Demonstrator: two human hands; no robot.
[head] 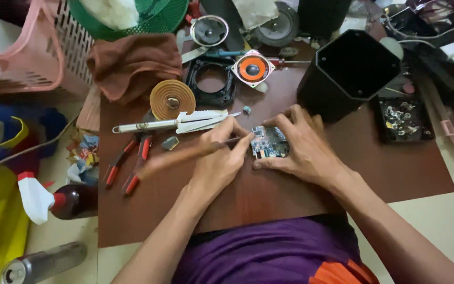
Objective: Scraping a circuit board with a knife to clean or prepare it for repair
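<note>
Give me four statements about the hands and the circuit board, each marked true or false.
1. The left hand holds a thin tool whose tip meets the circuit board. True.
2. The right hand rests on the floor. False: it steadies the board on the brown table.
3. The red-handled pliers are in the right hand. False: they lie on the table, unheld.
4. A black hexagonal housing stands behind the board. True.

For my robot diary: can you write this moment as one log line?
left hand: holds thin tool on circuit board | right hand: steadies circuit board | near: pliers, black box
</note>
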